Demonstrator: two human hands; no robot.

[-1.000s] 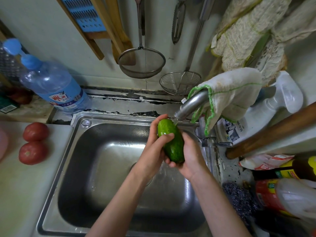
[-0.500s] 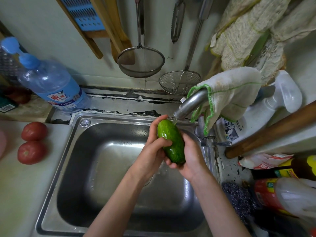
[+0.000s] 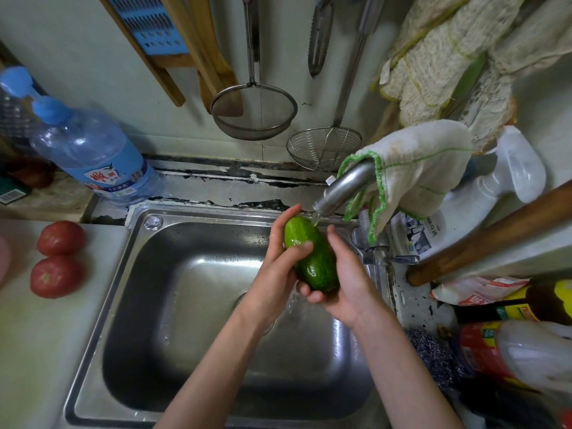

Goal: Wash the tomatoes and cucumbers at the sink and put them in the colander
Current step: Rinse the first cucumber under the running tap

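A short green cucumber (image 3: 312, 258) is held over the steel sink (image 3: 192, 292), its top end under the water running from the tap (image 3: 343, 187). My left hand (image 3: 275, 274) grips its left side, thumb across the front. My right hand (image 3: 346, 283) cups it from the right and below, fingers curled under its lower end. Two red tomatoes (image 3: 60, 238) (image 3: 54, 277) lie on the counter left of the sink. No colander shows in this view.
A large blue water bottle (image 3: 93, 156) stands at the back left. Strainers (image 3: 253, 113) and utensils hang on the wall. A cloth (image 3: 411, 171) drapes over the tap. Bottles, a steel scourer (image 3: 433, 357) and a wooden handle (image 3: 495, 233) crowd the right side.
Both hands keep holding the cucumber under the tap. My left thumb has shifted slightly along its front as the cucumber is rubbed; the tomatoes have not moved.
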